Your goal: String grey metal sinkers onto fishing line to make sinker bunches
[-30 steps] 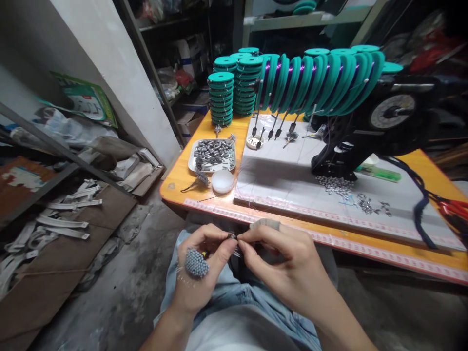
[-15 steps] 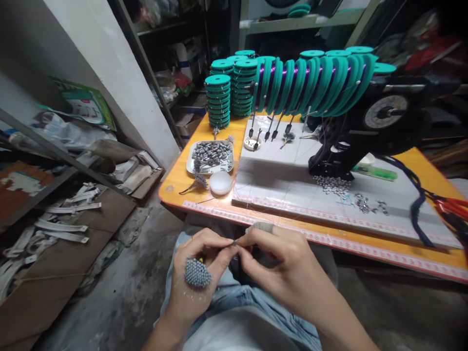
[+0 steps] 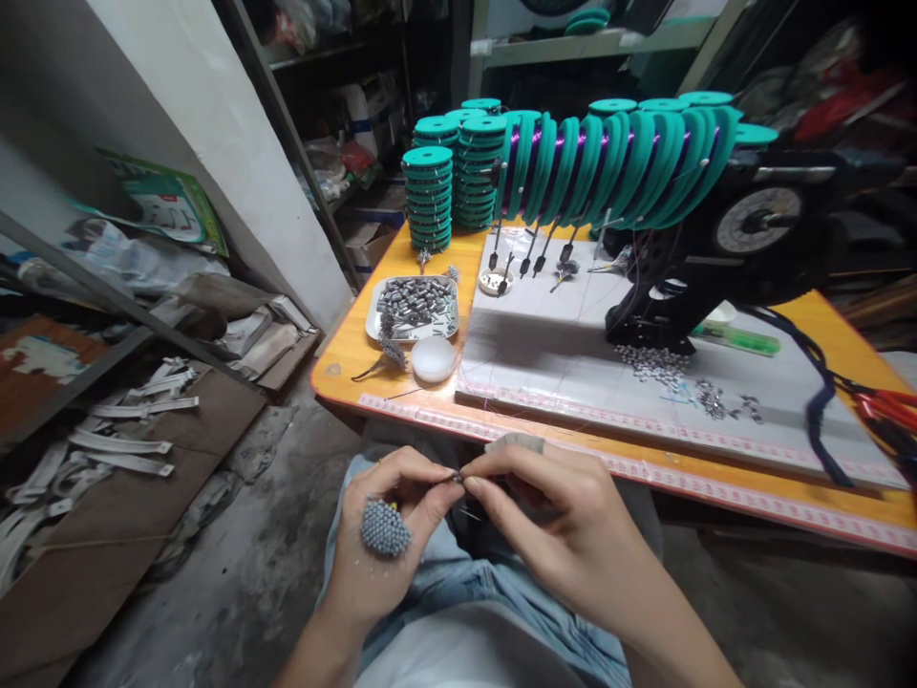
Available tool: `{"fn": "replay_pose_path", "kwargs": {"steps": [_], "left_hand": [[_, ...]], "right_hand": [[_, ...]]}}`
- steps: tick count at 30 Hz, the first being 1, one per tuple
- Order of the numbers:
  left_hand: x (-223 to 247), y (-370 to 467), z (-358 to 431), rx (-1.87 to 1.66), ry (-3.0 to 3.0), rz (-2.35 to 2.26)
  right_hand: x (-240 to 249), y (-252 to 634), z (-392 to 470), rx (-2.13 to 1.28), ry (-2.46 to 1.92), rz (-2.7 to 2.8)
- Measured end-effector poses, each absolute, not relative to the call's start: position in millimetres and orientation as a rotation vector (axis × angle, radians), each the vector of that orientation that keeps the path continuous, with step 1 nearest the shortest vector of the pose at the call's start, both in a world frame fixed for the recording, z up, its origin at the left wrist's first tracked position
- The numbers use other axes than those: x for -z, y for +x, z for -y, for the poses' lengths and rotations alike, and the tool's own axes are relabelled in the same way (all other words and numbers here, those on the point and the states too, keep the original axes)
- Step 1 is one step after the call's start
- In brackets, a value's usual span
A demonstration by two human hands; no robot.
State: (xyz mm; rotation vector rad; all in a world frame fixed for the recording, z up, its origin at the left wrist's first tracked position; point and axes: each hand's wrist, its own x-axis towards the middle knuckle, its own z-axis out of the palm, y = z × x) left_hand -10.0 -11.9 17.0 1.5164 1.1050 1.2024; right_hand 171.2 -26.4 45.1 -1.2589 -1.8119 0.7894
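Above my lap, my left hand (image 3: 391, 526) pinches a tiny dark piece (image 3: 457, 477) between thumb and forefinger. A bundle with many small grey bead-like tips (image 3: 385, 527) rests against the same hand, at the base of the thumb. My right hand (image 3: 555, 502) meets the left at the fingertips, its thumb and forefinger closed at the dark piece's right side. What exactly lies between the right fingertips is too small to make out. A thin, pale, needle-like line (image 3: 470, 514) shows just below them.
On the orange table (image 3: 340, 368) stand a white tray of grey cylinders (image 3: 415, 304), a round white dish (image 3: 433, 359), stacked green spools (image 3: 428, 201) and a black machine (image 3: 666, 277) with a row of spools. Small metal parts (image 3: 651, 363) lie on the grey board (image 3: 530, 354).
My right thumb and fingers have shifted slightly, and the dark piece between the fingertips shows more clearly. The grey-tipped bundle has moved a little up and left.
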Motion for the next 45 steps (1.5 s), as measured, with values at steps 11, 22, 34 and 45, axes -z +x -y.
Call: {"fn": "replay_pose_path", "kwargs": {"steps": [11,22,34,45], "left_hand": [[-18,-8,14,-1.185,1.520,-1.053],[-18,-1,12,-1.229,1.403,-1.165],[-16,-18,9,-1.109,1.571,-1.084],[-16,-41,23,-1.243,1.761,-0.932]], "right_hand": [[-35,170,27,-0.765,-1.174,1.748],[-29,171,28,-0.684,-1.141,1.762],[-35,173,23,-0.465,-1.145,2.179],[-55,168,4,-0.299,-0.701,2.450]]}}
